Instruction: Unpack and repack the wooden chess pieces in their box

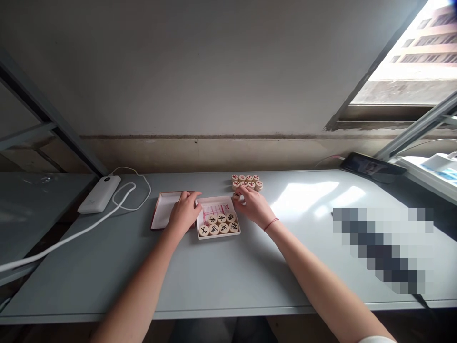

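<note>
A white box (218, 237) lies on the grey desk, with several round pieces (223, 228) marked in black in its front part. Its back part shows a paper with red marks. My left hand (183, 210) rests at the box's left edge, fingers apart, over the right side of a box lid (165, 207). Just right of the box, my right hand (253, 204) pinches a round piece (236, 196) between thumb and fingers. Behind that hand, several round pieces (244, 177) with red marks stand in stacked rows.
A white power bank (100, 194) with a white cable (82, 232) lies on the left. At the back right a phone (371, 166) leans near the metal frame. A blurred-out dark object (383, 255) lies on the right of the desk (228, 276).
</note>
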Demonstrator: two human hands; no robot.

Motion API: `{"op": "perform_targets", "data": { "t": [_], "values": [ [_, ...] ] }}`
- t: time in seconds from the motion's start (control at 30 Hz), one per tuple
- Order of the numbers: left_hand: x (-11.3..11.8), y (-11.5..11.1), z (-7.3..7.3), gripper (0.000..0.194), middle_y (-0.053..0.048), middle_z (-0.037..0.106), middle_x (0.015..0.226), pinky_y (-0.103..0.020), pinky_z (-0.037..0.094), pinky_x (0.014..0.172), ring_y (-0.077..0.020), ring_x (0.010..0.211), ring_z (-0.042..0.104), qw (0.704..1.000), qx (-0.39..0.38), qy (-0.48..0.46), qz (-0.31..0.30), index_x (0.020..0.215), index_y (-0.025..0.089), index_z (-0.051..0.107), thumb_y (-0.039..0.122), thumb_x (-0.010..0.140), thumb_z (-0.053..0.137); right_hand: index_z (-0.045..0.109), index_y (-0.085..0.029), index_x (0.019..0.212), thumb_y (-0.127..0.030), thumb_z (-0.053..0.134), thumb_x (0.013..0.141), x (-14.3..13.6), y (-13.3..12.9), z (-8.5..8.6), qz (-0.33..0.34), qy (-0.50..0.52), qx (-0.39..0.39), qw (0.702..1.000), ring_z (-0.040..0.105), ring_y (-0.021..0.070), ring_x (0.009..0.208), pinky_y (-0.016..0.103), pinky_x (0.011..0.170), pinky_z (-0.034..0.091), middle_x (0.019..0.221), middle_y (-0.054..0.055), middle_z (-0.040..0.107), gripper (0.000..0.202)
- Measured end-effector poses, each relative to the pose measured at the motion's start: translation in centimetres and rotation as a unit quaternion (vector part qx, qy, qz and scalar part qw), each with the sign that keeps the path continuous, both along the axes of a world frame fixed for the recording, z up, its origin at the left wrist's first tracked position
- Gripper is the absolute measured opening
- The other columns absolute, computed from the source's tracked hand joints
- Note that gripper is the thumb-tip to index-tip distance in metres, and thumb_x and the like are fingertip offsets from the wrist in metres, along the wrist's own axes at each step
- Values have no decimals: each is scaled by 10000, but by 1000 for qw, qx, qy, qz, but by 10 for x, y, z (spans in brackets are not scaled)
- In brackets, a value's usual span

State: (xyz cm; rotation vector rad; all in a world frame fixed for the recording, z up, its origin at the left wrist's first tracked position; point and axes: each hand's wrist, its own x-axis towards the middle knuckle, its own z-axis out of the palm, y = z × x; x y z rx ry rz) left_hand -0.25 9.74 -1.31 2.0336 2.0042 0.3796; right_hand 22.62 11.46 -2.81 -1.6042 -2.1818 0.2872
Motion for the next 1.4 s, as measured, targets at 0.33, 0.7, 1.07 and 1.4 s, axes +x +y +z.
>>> {"op": "perform_targets", "data": {
  "t": [0.33, 0.7, 1.07, 1.4],
  "values": [
    [2, 3, -9, 302, -59, 593, 1036, -286, 473, 771, -196, 860, 629, 999, 35, -15, -6, 1063, 227, 654, 155, 857, 445, 559, -206, 968, -191, 522, 865, 2, 8, -15, -45, -41, 37, 997, 602, 196, 862, 259, 610, 367, 960, 57, 678, 110],
    [3, 2, -12, 292, -56, 598, 1013, -278, 471, 731, -195, 844, 629, 999, 47, -5, 1, 1051, 220, 657, 147, 866, 443, 567, -213, 1025, -261, 510, 892, 4, 9, -18, -57, -47, 37, 997, 597, 181, 732, 257, 514, 313, 1049, 69, 637, 153],
    [20, -15, 13, 328, -76, 616, 937, -333, 460, 814, -225, 901, 587, 992, 56, 71, -90, 896, 197, 707, 304, 936, 399, 567, -198, 727, -505, 355, 931, -14, -8, 6, 71, 128, -54, 988, 415, 115, 503, 236, 507, 286, 566, -13, 503, 425],
    [23, -28, 30, 235, -36, 670, 821, -386, 406, 853, -260, 1003, 549, 986, -76, 36, -147, 742, 224, 587, 288, 878, 406, 381, -204, 553, -496, 360, 919, -15, -7, 3, 41, 121, -80, 989, 308, 105, 475, 250, 471, 226, 488, -25, 374, 468]
  ]
}}
